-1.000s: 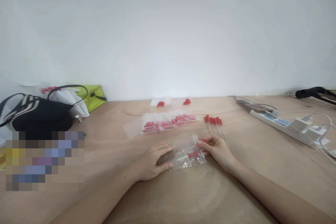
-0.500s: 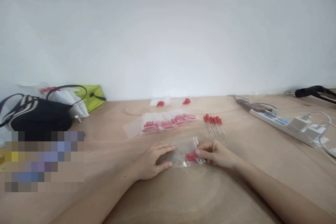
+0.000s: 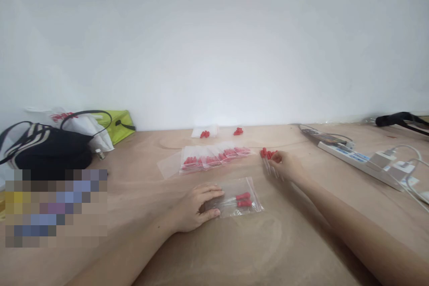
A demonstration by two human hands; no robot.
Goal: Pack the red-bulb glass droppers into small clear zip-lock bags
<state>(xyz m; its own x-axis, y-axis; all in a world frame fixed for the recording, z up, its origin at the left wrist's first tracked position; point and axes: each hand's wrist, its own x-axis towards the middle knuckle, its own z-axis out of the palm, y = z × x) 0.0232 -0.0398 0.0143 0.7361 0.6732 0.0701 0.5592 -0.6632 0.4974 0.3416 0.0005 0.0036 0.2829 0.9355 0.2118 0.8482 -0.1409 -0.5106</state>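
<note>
A clear zip bag point(image 3: 231, 211) lies in front of me with red-bulbed droppers point(image 3: 244, 203) inside, their bulbs toward its zip end on the right. My left hand point(image 3: 197, 205) holds the bag's left end against the table, thumb and fingers either side of it. Over at the right, my right hand point(image 3: 281, 165) reaches to a small row of loose droppers point(image 3: 263, 153) with red bulbs and clear stems. Its fingertips are closed on a dropper by the red bulb; the hand covers part of the row.
Filled bags of droppers point(image 3: 211, 160) overlap in a row behind. Farther back are red bulbs point(image 3: 238, 131) and a white bag point(image 3: 197, 132). A power strip point(image 3: 351, 154) with chargers and cables lies right; a black bag point(image 3: 50, 147) and green bag point(image 3: 122, 127) stand left.
My right hand has let go of the zip bag's right end and moved up and right to the loose droppers. My left hand stays on the bag.
</note>
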